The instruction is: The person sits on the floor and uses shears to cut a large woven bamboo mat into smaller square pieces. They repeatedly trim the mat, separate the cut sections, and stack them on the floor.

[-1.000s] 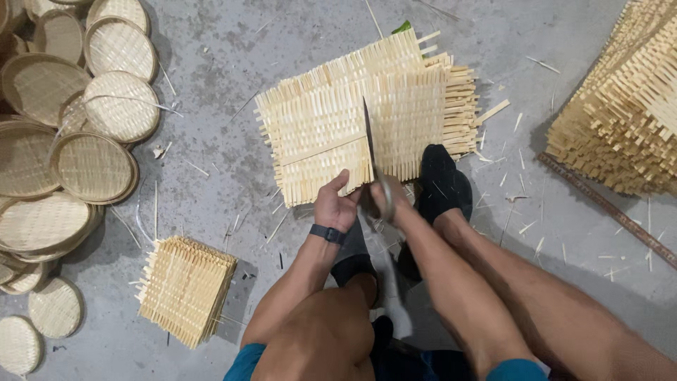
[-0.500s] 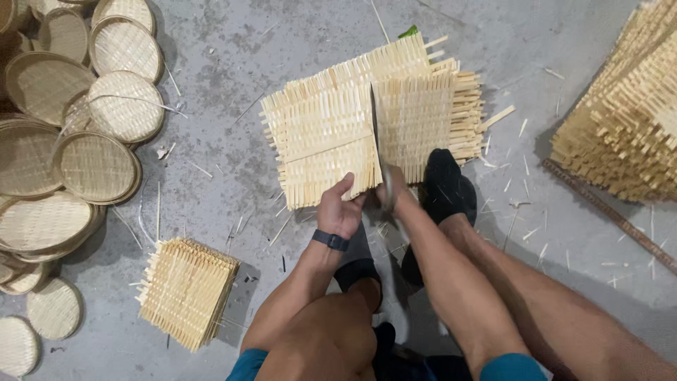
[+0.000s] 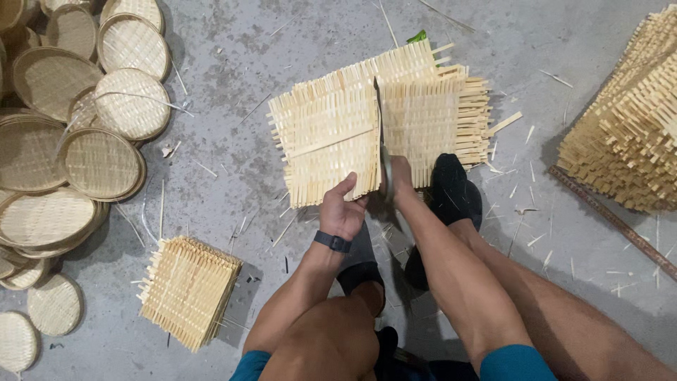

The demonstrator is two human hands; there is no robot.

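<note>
Blade (image 3: 379, 127) sits mid-mat; our left hand (image 3: 342, 212) grips woven mat (image 3: 328, 141) at six o'clock, right hand (image 3: 399, 173) clasps its handle, cut unfinished

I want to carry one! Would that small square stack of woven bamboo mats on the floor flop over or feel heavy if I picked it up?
The small stack of woven mats is probably stiff: its strips lie flat and straight. It likely feels light, since the strips look thin. The loose strip ends at its edges may poke or snag.

Bamboo-weaving workshop, bare concrete floor (image 3: 233, 63) littered with splinters, round woven trays (image 3: 99, 162) heaped at one side, stacks of square woven mats (image 3: 187, 289) (image 3: 627, 134) around, large mat (image 3: 331, 141) underfoot
</note>
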